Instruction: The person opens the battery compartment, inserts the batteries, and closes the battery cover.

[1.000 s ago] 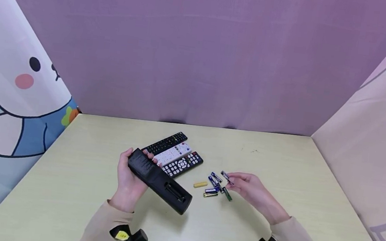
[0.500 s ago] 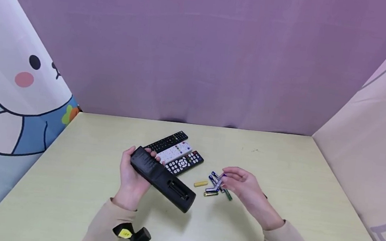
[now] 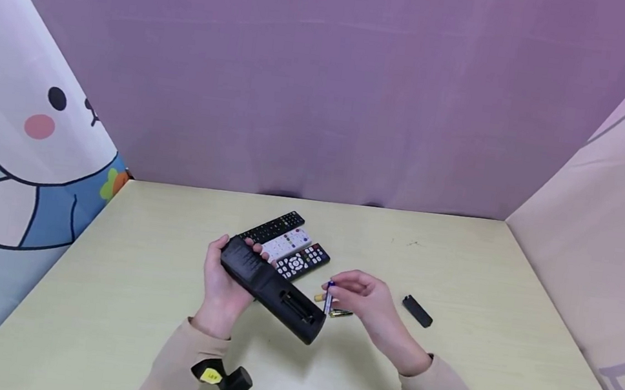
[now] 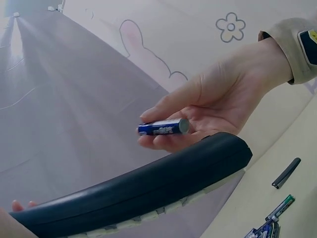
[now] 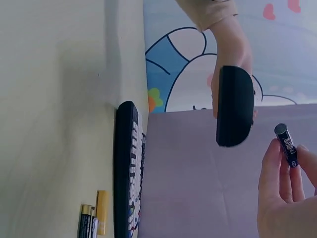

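The left hand (image 3: pixel 224 298) has its fingers curled round the far end of 1 black remote control (image 3: pixel 266 284), raised above the counter (image 3: pixel 100 305). The remote is tilted, back side up, its nearer end pointing to the right; an uncovered battery compartment (image 3: pixel 299 307) shows near that end. In the left wrist view a row of pale keys lines its underside.

The right hand (image 3: pixel 366 302) pinches 1 blue battery (image 4: pixel 163 127) between thumb and fingertips, the fingers nearly closed across it. The battery is in the air beside the compartment end of the remote; the left wrist view shows a gap between the 2.

On the counter, 3 further remotes lie side by side, slanted, keys up, beyond the held remote: 1 black (image 3: pixel 273 226), 1 white (image 3: pixel 289 242) and 1 black with white keys (image 3: pixel 304 262). The held remote partly covers them in the head view.

Loose cells lie near the right hand: 1 yellow battery (image 5: pixel 101 212), 1 gold-ended battery (image 3: pixel 341 314), 1 green battery (image 4: pixel 283 206) and a cluster of blue batteries (image 4: pixel 265 230); their count cannot be told. A small black cover (image 3: pixel 418 311) lies to the right of the right hand.
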A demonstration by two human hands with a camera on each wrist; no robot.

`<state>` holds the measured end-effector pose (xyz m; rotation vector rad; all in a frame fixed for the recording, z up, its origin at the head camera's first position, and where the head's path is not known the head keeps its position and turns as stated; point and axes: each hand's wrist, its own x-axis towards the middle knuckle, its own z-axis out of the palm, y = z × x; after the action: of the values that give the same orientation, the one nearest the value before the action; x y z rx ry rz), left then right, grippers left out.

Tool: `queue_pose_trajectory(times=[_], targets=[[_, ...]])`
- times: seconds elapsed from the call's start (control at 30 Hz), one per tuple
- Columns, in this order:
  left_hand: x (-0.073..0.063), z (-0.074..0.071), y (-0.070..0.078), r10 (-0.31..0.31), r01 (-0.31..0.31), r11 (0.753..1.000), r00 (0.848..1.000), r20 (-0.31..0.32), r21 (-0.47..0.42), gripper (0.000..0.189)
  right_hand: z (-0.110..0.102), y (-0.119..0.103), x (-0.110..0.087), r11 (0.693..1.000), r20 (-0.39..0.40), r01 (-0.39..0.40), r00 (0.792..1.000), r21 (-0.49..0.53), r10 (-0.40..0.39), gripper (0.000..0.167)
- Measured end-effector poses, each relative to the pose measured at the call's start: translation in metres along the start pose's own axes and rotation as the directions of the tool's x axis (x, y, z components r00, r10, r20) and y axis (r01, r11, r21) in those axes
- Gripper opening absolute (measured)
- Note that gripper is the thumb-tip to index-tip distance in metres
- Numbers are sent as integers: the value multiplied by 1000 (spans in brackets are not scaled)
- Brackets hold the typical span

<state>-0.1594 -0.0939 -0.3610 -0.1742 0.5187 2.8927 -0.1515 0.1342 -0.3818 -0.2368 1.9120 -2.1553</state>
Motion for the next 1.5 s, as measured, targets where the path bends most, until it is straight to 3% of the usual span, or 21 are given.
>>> queue_pose_trajectory(times=[0.2,0.3,0.53,0.73,0.87,1.0,1.13,1.23,1.5], targets=[[1,3,-3,-21,20,1000,1000,-22,-12,35,15,-1,1,996,34,76,997,-57,-74,33],[1,4,-4,-32,32,999,999,-15,-14,35,20,-1,0,986,33,114,993,-120,-110,31],[0,6,-6,-30,30,1000,1000,0,-2,35,29,-4,-1,941,45,202,979,-270,-198,27],[0,8,-8,-15,15,1000,1000,-9,-10,30,34,-3,-3,916,60,227,974,-331,-220,21],[0,8,-9,-10,10,1000,1000,-17,-6,28,34,-1,-4,882,103,280,960,-379,-261,18],[-1,10,-8,-9,8,1000,999,-41,-7,29,33,1,-4,820,147,366,930,-441,-336,18],[-2,11,-7,-9,9,1000,999,-47,-7,31,33,2,-5,700,209,488,869,-522,-449,19],[-3,11,-6,-19,18,1000,999,-37,-7,33,32,1,-7,625,268,543,833,-561,-483,26],[-5,13,-2,-14,14,999,1000,-14,-33,34,31,-2,-14,482,410,566,821,-669,-396,59]])
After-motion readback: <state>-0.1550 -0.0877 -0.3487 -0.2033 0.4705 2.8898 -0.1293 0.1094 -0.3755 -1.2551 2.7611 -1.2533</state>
